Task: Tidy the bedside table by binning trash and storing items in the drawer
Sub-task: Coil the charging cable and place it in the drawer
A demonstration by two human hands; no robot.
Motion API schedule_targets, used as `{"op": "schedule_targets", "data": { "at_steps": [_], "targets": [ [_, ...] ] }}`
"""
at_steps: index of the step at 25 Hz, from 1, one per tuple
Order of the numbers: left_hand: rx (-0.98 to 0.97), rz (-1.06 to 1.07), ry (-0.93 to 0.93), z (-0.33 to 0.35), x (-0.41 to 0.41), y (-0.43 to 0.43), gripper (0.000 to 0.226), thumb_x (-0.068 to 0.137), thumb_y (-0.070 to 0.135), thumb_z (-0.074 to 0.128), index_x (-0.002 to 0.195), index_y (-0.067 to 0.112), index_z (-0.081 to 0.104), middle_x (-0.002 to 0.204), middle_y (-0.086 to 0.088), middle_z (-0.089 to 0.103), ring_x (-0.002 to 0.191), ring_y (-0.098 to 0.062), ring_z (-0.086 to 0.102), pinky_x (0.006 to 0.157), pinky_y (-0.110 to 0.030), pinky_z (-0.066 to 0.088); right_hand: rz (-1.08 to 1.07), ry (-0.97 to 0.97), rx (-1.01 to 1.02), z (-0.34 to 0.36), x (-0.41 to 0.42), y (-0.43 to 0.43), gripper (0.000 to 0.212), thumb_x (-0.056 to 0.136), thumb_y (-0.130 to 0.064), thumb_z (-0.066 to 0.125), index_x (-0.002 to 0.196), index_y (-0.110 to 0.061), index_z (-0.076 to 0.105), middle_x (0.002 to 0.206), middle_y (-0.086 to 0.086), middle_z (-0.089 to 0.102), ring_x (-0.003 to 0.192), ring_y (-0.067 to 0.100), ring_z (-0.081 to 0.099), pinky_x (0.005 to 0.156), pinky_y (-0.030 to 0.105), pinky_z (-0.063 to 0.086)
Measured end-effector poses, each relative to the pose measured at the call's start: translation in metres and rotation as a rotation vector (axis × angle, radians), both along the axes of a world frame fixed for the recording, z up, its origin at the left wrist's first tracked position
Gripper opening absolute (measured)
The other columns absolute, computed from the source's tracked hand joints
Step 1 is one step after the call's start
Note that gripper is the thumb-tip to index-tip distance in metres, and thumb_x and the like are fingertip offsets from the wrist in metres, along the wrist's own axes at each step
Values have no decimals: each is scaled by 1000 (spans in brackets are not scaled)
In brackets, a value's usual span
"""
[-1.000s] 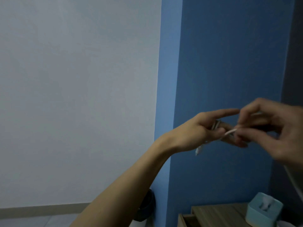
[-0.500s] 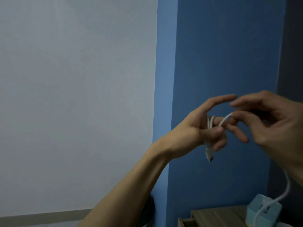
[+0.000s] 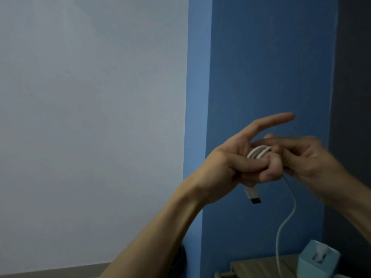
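Since half a second back, the right hand (image 3: pixel 309 159) has swung in and now sits tight against the left hand (image 3: pixel 236 163); another turn of the thin white charging cable (image 3: pixel 259 152) lies on the coil. Left hand: index finger straight, pointing right; other fingers curled through the coil; thumb pressed across the turns to pin them. Right hand: motion-blurred, fingers bunched at the coil's right side, apparently pinching the cable where the free run leaves; exact fingertip contact not readable. White plug with dark metal tip (image 3: pixel 253 196) hangs below the left palm, pointing down and slightly right. Free run drops from between the hands in a loose curve toward the pale wooden bench (image 3: pixel 261 265) at bottom right, passing just beside the light blue square tissue box (image 3: pixel 319 261); far end out of frame. Key relation, as judged: coil axis runs along the left fingers, roughly left to right, so the remaining slack lies below and right, on the right hand's side. That hand is nearer and should feed it up and over; the left only holds. Winding looks partway done; the drawer (image 3: pixel 222 275), just a corner visible at the bench's left, not yet used.
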State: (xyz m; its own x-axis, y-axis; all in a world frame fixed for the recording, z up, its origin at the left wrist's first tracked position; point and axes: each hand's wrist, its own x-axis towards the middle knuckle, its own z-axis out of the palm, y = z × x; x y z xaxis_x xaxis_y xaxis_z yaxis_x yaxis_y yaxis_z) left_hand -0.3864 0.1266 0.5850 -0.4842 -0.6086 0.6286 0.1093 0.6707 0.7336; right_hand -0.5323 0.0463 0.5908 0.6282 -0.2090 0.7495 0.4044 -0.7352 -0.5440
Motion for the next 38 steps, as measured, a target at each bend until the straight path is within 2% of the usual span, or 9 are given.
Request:
{"op": "schedule_targets", "data": {
  "at_steps": [4,8,12,15,19,25,29,33,38],
  "targets": [
    [61,-34,68,-4,-4,-1,51,93,-3,29,143,6,32,55,7,47,46,-11,26,41,-25,19,-121,-115,73,-5,6,0,39,55,-62,71,74,-29,75,66,11,67,65,23,57,56,19,49],
    [5,-29,-35,-6,-4,-3,58,79,-24,36,133,0,40,81,2,66,82,-24,61,83,-25,50,-114,-122,281,-6,13,4,26,65,-34,70,66,-8,70,48,22,56,39,18,59,39,22,48],
    [-73,79,-61,-7,-6,-5,62,85,-23,37,140,6,35,84,-1,65,66,-9,66,59,-19,46,-116,-138,344,-7,18,11,9,62,-18,62,60,-15,70,42,24,55,28,30,51,33,28,44],
    [-76,144,-17,-6,-4,-7,57,87,-23,37,135,9,39,83,-17,68,76,-8,68,70,-17,52,-233,-154,330,-15,30,-1,27,70,-5,59,52,-23,69,40,2,59,37,15,54,42,21,44],
    [-82,253,85,-1,3,-10,55,86,-20,41,126,17,49,127,-26,55,118,-21,58,100,-27,46,-520,-25,87,-30,32,-1,40,84,-21,60,44,-25,61,33,-1,46,31,7,37,35,12,27],
    [-100,457,51,-2,14,-20,66,85,-25,39,136,17,40,138,-15,53,131,-17,49,110,-28,37,-859,341,-593,-40,22,17,22,85,-8,50,92,-28,55,75,-18,54,67,5,52,58,16,40],
    [-82,536,-158,-3,20,-22,59,90,-16,36,142,10,33,131,-20,58,122,-19,55,103,-25,41,-843,261,-898,-21,-2,22,20,79,-28,53,59,-28,57,50,-16,57,43,3,51,42,24,42],
    [-85,346,-222,-7,12,-15,41,100,-1,25,141,2,29,92,-25,66,78,-32,65,80,-19,48,-670,27,-781,11,-17,29,13,71,-39,68,62,-30,70,48,-21,57,44,0,43,46,8,31],
    [-76,57,-177,0,-3,-3,63,96,-11,28,150,12,6,107,-55,46,72,-39,67,71,-23,50,-426,-324,-214,28,-11,12,15,56,-43,73,68,-33,72,63,-16,69,51,7,59,52,13,46]
  ]
}}
